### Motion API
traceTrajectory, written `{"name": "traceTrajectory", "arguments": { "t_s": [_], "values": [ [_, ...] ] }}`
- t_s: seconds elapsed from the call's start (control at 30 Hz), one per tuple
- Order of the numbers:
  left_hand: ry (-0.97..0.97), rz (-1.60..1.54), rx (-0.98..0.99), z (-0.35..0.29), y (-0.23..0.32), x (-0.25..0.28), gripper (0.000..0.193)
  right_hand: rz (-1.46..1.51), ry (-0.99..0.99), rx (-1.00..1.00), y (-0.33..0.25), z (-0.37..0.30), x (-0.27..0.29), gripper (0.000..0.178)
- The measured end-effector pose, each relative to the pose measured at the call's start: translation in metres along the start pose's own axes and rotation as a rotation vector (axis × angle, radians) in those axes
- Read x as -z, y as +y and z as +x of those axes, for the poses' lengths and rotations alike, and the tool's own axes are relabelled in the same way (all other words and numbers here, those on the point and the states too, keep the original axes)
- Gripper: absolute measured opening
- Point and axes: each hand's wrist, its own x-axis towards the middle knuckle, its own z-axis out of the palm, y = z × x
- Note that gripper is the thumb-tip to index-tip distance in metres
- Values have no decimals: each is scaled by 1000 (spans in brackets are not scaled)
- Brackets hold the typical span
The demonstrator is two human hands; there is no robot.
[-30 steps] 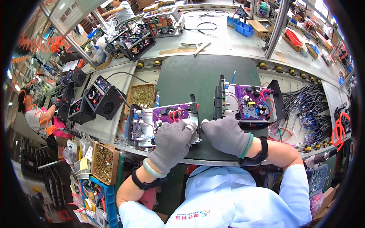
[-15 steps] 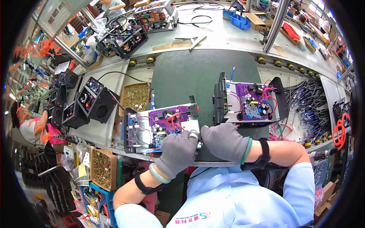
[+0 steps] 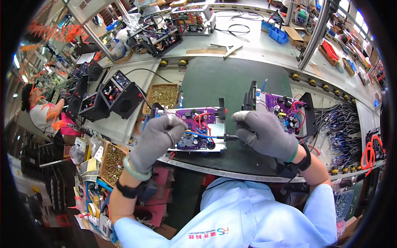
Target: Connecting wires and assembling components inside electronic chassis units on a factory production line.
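An open chassis with a purple circuit board (image 3: 188, 142) lies in front of me. Over its left side my left hand (image 3: 159, 138), gloved in grey, is closed with blue and brown wires (image 3: 200, 134) running taut from its fingers. These wires lead to a black cable (image 3: 231, 137) at the chassis's right edge panel. My right hand (image 3: 269, 134), also gloved, is curled around the cable's outer end; its fingers partly hide it. Behind that hand stands a second chassis with a purple board (image 3: 285, 108), partly covered by the glove.
Left of the mat (image 3: 235, 74) sits a box of small brass-coloured parts (image 3: 163, 96). Black-cased units (image 3: 124, 99) stand further left, where another person (image 3: 43, 109) works. Bundled cables (image 3: 341, 128) lie at the right. A hammer (image 3: 232, 50) rests on the far bench.
My hands have moved apart, the left one leftward with the wires, the right one rightward. Blue and brown wires now stretch across the near board. The whole view has shifted slightly.
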Motion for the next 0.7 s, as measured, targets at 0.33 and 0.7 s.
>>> {"name": "traceTrajectory", "arguments": {
  "t_s": [0.33,0.7],
  "values": [
    [127,-155,-137,37,5,-54,16,162,279,72,-15,44,-19,54],
    [193,-116,-220,46,11,-71,12,135,304,41,10,43,-35,29]
  ]
}}
